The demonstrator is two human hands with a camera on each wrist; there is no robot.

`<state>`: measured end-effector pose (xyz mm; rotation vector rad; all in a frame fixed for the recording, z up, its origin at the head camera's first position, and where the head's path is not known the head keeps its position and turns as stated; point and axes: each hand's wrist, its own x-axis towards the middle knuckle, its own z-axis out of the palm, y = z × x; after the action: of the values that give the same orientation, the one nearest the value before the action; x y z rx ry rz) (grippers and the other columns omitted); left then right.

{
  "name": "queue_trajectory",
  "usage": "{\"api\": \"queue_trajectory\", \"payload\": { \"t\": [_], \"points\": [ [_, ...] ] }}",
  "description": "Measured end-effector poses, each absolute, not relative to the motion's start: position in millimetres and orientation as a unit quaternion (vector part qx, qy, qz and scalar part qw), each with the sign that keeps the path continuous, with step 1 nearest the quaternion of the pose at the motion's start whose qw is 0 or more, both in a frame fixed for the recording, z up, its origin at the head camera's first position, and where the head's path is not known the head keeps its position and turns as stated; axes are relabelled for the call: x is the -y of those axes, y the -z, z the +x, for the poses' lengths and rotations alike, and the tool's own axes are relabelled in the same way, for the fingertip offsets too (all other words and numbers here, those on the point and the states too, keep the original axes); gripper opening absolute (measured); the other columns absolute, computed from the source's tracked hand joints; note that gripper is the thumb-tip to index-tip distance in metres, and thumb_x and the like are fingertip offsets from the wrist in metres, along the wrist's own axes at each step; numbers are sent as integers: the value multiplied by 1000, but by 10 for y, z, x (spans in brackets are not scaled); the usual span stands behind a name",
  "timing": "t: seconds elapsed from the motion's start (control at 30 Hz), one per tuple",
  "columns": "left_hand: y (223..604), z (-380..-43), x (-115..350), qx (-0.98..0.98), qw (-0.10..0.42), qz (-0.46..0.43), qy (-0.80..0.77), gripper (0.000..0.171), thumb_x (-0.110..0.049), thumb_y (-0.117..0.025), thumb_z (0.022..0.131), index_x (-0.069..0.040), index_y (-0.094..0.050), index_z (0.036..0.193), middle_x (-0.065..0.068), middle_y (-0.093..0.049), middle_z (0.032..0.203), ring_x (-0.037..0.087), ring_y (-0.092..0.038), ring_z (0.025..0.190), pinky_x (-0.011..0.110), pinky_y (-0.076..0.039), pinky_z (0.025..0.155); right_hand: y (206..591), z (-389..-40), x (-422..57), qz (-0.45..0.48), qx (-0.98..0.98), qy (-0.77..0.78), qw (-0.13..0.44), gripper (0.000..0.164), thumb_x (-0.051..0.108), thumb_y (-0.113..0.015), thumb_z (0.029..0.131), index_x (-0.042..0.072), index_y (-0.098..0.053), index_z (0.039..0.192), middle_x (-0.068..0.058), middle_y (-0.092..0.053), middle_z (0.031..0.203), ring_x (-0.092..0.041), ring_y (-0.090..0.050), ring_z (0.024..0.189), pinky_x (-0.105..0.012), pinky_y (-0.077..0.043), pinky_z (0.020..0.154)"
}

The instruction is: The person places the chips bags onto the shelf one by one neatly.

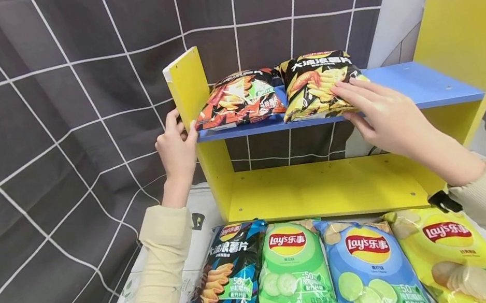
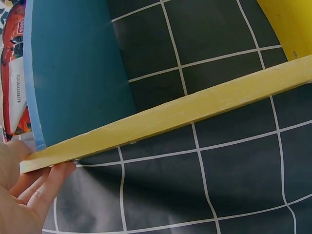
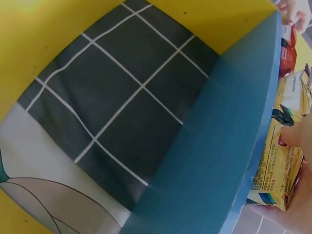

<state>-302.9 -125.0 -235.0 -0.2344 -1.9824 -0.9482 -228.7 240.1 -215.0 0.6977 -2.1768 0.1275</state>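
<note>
My left hand [image 1: 178,143] grips the front edge of the yellow side panel [image 1: 188,84], its thumb beside the blue shelf board [image 1: 418,80]. In the left wrist view, its fingers lie along the panel's outer face. A red and black chip bag [image 1: 242,99] rests on the left of the board. Beside it lies a yellow and black chip bag [image 1: 315,83]. My right hand [image 1: 390,111] holds this bag by its right side, fingers over the top and thumb at the front edge. The right wrist view shows the thumb against the bag's printed back [image 3: 275,163].
Below the board is the shelf's yellow bottom panel [image 1: 319,187]. In front of the shelf lie a dark blue and black chip bag [image 1: 228,274], a green one [image 1: 293,269], a light blue one [image 1: 369,269] and a yellow one [image 1: 458,255]. A dark checked curtain [image 1: 62,173] hangs behind.
</note>
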Motion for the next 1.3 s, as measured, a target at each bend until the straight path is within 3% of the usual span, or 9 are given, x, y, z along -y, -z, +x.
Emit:
{"api": "queue_trajectory", "payload": {
  "t": [0.2, 0.47, 0.9, 1.13, 1.3],
  "points": [
    [2355, -3041, 1251, 799, 453, -98, 383, 37, -17, -65, 89, -4, -60, 123, 17, -70, 108, 27, -72, 91, 40, -56, 80, 2109, -2369, -2402, 260, 882, -70, 386, 45, 7, -55, 90, 14, -55, 135, -19, -40, 149, -45, -33, 138, -62, -26, 110],
    [2357, -3024, 1234, 801, 447, -96, 387, 37, -15, -64, 89, -4, -60, 124, 17, -70, 109, 27, -72, 90, 40, -55, 80, 2070, -2420, -2379, 224, 913, -87, 328, 46, 15, -50, 97, 21, -48, 142, -22, -41, 145, -48, -37, 132, -65, -29, 104],
    [2356, -3003, 1223, 805, 439, -86, 389, 40, -10, -63, 85, -6, -59, 125, 16, -70, 110, 27, -72, 91, 40, -55, 81, 2077, -2504, -2420, 267, 897, -52, 350, 51, 11, -56, 93, 16, -47, 143, -20, -50, 138, -45, -43, 127, -57, -31, 107],
    [2358, -3011, 1231, 805, 440, -87, 389, 41, -9, -64, 85, -6, -59, 125, 16, -70, 109, 27, -72, 91, 40, -54, 82, 2127, -2501, -2469, 264, 903, -52, 336, 60, 16, -57, 92, 14, -36, 149, -19, -43, 147, -44, -32, 138, -58, -24, 112],
    [2353, -3000, 1222, 807, 435, -88, 390, 41, -9, -64, 85, -6, -59, 125, 16, -71, 108, 26, -72, 91, 41, -54, 82, 2187, -2508, -2508, 271, 887, -59, 368, 58, 16, -58, 90, 11, -41, 145, -21, -45, 144, -43, -23, 143, -61, -17, 113]
  ]
}}
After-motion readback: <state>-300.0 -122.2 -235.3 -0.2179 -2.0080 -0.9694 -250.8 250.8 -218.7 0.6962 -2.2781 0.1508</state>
